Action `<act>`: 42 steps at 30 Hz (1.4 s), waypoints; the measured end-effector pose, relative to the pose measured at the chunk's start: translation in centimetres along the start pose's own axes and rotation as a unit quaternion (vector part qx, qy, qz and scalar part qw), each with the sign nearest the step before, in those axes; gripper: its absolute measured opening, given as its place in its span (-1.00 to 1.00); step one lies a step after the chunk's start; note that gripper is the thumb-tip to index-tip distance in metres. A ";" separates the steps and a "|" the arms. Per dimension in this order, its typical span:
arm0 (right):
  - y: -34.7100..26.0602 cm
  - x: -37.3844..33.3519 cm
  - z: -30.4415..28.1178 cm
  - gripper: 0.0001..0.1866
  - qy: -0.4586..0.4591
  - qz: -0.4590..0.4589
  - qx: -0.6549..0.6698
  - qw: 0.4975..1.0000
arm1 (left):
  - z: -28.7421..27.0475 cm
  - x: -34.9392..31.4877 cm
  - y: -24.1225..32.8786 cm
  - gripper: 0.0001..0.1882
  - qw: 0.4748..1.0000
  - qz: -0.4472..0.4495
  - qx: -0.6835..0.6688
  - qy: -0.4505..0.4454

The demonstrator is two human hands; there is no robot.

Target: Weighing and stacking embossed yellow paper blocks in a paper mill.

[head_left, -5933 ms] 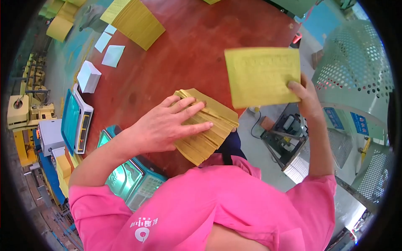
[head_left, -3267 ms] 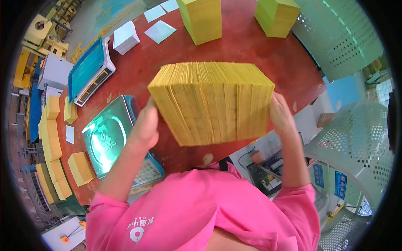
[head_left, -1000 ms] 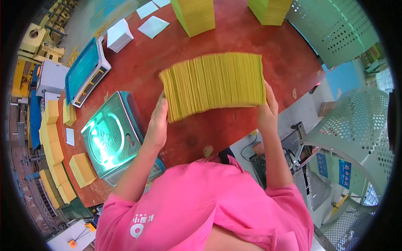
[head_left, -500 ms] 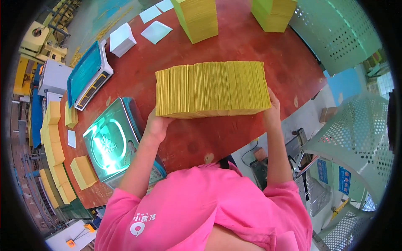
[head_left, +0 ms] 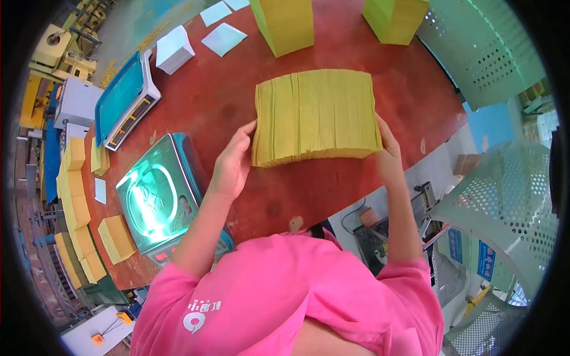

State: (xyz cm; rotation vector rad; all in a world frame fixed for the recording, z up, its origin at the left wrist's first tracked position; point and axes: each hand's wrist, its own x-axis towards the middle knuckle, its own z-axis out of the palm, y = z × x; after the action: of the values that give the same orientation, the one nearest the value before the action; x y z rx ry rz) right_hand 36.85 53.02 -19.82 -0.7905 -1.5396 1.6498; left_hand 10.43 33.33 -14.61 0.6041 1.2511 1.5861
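Head view: my left hand (head_left: 233, 161) and right hand (head_left: 389, 149), partly open, clasp opposite ends of the yellow paper stack (head_left: 317, 115); inward pressure likely stops it splaying.

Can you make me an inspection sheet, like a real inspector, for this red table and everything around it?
Surface: red tabletop, with a few pale spots.
Things in hand: yellow paper stack, sheet edges facing the camera.
Clutter: white paper stack, loose white sheets, tall yellow stack, scale with shiny plate, scale with blue-green tray.
Hands: left hand at the stack's left end, right hand at its right end.
Cables: thin dark cable beyond the table's right edge.
Surroundings: pale green perforated guard on the right; machinery at far left.
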 end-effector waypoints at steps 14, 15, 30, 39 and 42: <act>-1.5 2.2 -1.9 -0.58 0.074 0.050 -0.026 0.996 | -0.7 1.8 -1.5 -0.47 0.976 -0.097 -0.161 0.110; -1.6 2.4 -1.9 -0.58 0.057 0.093 -0.009 0.994 | -0.6 2.0 -1.5 -0.47 0.976 -0.096 -0.160 0.109; 1.5 -0.4 3.0 -0.43 0.035 0.242 0.423 0.872 | 6.5 1.1 11.7 -0.55 0.800 0.275 0.527 -0.081; 3.0 2.9 -2.1 -0.58 0.031 0.090 -0.181 0.979 | 9.4 1.0 8.2 -0.65 0.841 0.229 0.471 -0.133; 2.2 1.6 -3.2 -0.58 0.120 0.025 -0.241 0.963 | 10.6 2.0 8.1 -0.64 0.751 0.326 0.560 -0.127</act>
State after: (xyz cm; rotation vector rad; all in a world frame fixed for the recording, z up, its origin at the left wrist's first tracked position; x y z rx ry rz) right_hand 38.46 56.06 -22.29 -1.2449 -1.7739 1.1628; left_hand 15.33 39.87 -3.90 2.1333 1.8193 0.9913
